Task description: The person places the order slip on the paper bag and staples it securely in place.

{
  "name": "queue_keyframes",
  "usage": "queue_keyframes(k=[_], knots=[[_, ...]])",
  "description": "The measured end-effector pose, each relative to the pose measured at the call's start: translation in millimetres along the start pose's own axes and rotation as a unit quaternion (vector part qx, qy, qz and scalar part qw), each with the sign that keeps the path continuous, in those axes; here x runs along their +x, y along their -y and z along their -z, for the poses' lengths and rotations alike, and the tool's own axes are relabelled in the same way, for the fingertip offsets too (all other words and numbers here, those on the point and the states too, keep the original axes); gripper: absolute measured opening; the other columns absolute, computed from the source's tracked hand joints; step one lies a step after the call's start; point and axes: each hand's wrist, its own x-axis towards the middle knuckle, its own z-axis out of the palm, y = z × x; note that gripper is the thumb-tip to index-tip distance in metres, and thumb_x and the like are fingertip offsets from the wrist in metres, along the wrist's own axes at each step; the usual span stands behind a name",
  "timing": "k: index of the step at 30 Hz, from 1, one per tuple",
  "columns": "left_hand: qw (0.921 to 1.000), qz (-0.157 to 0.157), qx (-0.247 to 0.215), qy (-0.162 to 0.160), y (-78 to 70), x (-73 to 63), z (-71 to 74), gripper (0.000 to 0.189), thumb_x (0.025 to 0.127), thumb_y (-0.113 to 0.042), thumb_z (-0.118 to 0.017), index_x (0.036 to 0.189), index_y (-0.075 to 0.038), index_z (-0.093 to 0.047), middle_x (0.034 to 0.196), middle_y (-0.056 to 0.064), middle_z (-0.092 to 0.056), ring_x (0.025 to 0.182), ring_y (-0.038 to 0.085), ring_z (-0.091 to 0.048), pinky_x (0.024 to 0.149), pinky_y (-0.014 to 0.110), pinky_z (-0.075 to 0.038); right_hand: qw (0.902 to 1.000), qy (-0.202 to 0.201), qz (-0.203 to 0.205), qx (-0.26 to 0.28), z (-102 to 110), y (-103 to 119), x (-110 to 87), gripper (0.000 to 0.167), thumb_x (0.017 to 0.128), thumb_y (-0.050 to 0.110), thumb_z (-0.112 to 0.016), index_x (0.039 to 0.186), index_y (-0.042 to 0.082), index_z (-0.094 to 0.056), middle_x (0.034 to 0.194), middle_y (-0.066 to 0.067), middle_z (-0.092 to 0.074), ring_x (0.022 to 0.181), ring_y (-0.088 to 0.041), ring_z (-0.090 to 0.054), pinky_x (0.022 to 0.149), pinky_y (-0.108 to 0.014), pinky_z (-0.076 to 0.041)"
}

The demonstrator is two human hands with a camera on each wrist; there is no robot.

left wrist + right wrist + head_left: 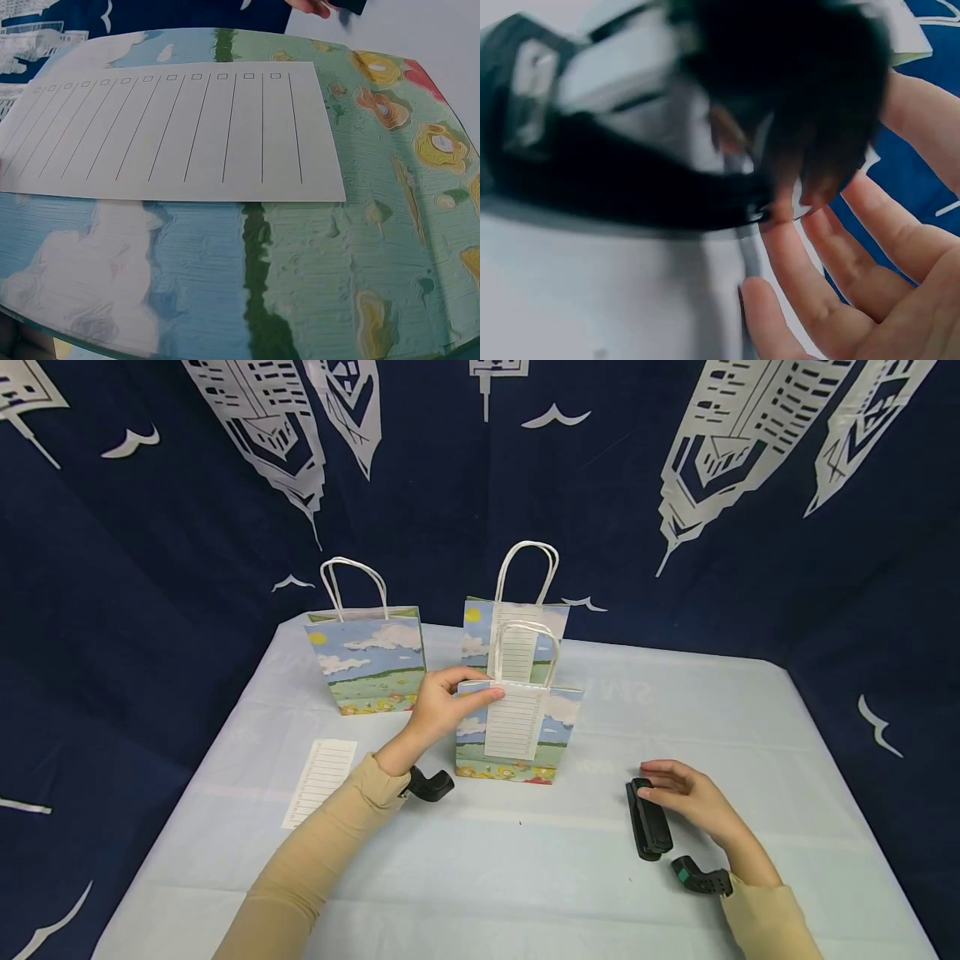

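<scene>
My left hand (442,702) pinches the top left edge of the front paper bag (471,768), thumb in front at the corner of a lined white card (513,727). The card lies flat against the bag's painted meadow side, and its rows of small boxes fill the left wrist view on the same card (172,135). To the right, my right hand (693,802) holds the far end of a black stapler (648,827) between thumb and fingers. Close to the camera in the right wrist view, the stapler (630,172) is blurred and covers part of the fingers.
Behind the front bag stands a second bag (476,627) with a lined card on it. A third bag (367,660), without a visible card, stands at the back left. A loose lined card (321,782) lies on the white tablecloth (480,893) at left. Dark blue cloth (600,510) hangs behind.
</scene>
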Motion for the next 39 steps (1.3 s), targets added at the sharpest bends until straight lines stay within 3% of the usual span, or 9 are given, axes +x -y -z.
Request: queue_keyframes(k=[4,9,15,22,28,34,39], knots=[[1.0,0.001,-0.007,0.0,18.1,1.6,-0.7,0.013,0.076,0.005,-0.074,0.088,0.007,-0.07,0.087,0.017,-0.068,0.076,0.013,-0.061,0.069,0.033,-0.051,1.0,0.0,-0.003,-0.006,-2,-6,-2.2,0.054,0.09,0.027,-0.065,0.133,-0.002,-0.048,0.133,-0.022,-0.049,0.119,-0.039,-0.048,0.083,-0.017,-0.046],[0.9998,0.0,-0.018,0.001,34.7,2.8,-1.2,0.014,0.076,-0.003,-0.077,0.089,0.002,-0.072,0.089,0.014,-0.069,0.081,0.016,-0.062,0.072,0.034,-0.051,0.9997,-0.003,-0.011,-0.021,-3,-14,-2.0,0.056,0.09,0.03,-0.065,0.133,-0.001,-0.048,0.131,-0.023,-0.051,0.118,-0.04,-0.049,0.084,-0.018,-0.046],[0.9998,-0.012,-0.016,-0.001,36.1,2.3,-1.2,0.014,0.077,-0.005,-0.077,0.089,0.001,-0.072,0.088,0.011,-0.069,0.079,0.017,-0.062,0.068,0.032,-0.051,0.9993,-0.006,-0.008,-0.037,-4,-18,-2.9,0.052,0.091,0.03,-0.064,0.131,-0.001,-0.051,0.127,-0.021,-0.054,0.113,-0.037,-0.053,0.083,-0.02,-0.048],[1.0,-0.004,-0.004,-0.002,34.8,1.9,-1.3,0.015,0.077,-0.006,-0.077,0.089,0.0,-0.073,0.088,0.009,-0.07,0.074,0.015,-0.059,0.063,0.028,-0.047,0.9992,-0.01,-0.014,-0.037,-4,-14,-4.3,0.051,0.091,0.03,-0.064,0.13,0.0,-0.052,0.123,-0.019,-0.056,0.108,-0.03,-0.056,0.08,-0.021,-0.049],[1.0,0.005,-0.001,-0.001,32.9,1.4,-1.2,0.015,0.077,-0.004,-0.077,0.09,0.001,-0.072,0.088,0.01,-0.069,0.072,0.015,-0.057,0.06,0.027,-0.044,0.9973,-0.005,-0.033,-0.066,-4,-13,-3.3,0.053,0.09,0.034,-0.063,0.129,-0.001,-0.054,0.106,-0.012,-0.062,0.094,-0.019,-0.059,0.076,-0.028,-0.049],[1.0,0.008,0.004,-0.003,7.9,-0.5,-1.3,0.014,0.076,0.003,-0.075,0.089,0.007,-0.07,0.087,0.017,-0.068,0.069,0.011,-0.054,0.058,0.025,-0.041,0.9985,-0.004,-0.019,-0.051,-6,-12,-4.4,0.048,0.092,0.027,-0.063,0.124,-0.007,-0.054,0.109,-0.016,-0.063,0.093,-0.018,-0.061,0.074,-0.024,-0.05],[0.9999,0.009,0.01,-0.003,24.6,1.1,-1.9,0.015,0.077,-0.001,-0.076,0.09,0.004,-0.071,0.088,0.015,-0.069,0.059,0.018,-0.043,0.053,0.024,-0.03,0.9995,-0.014,-0.005,-0.029,-7,-12,-6.3,0.043,0.091,0.021,-0.064,0.12,-0.01,-0.055,0.11,-0.019,-0.062,0.09,-0.007,-0.061,0.074,-0.021,-0.051]])
